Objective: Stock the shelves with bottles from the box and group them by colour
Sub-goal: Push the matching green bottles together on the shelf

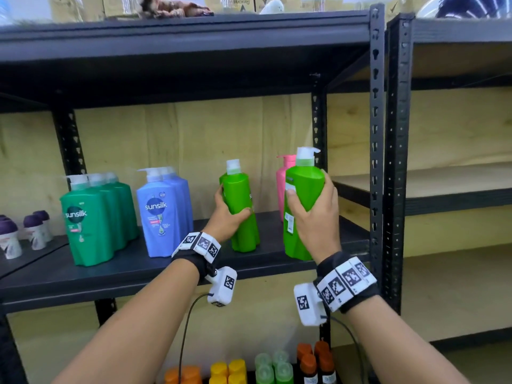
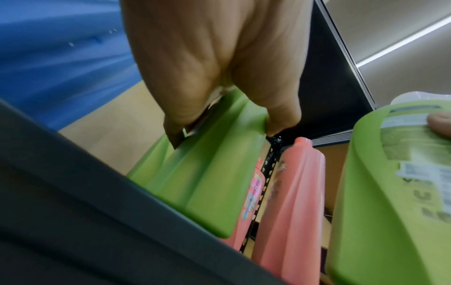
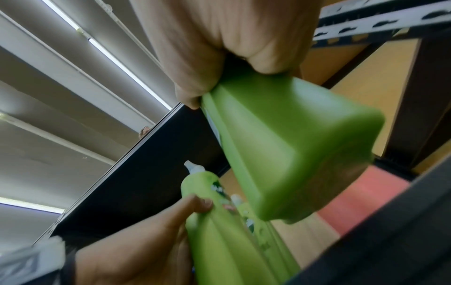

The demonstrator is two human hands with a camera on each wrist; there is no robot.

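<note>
Two light green pump bottles are in my hands at the black middle shelf (image 1: 155,268). My left hand (image 1: 228,210) grips one light green bottle (image 1: 241,212) (image 2: 200,173) (image 3: 214,231) that stands on the shelf, with another light green one right behind it. My right hand (image 1: 313,214) grips the second light green bottle (image 1: 300,206) (image 3: 288,146) (image 2: 395,192), held just above the shelf's front edge, label side toward me. Pink bottles (image 1: 282,181) (image 2: 292,202) stand behind it at the shelf's right end.
Dark green bottles (image 1: 91,223) and blue bottles (image 1: 163,214) stand in rows to the left, small purple-capped jars (image 1: 16,231) further left. The lower shelf holds orange, yellow, pale green and brown bottles (image 1: 249,370). A rack upright (image 1: 375,162) rises close on the right.
</note>
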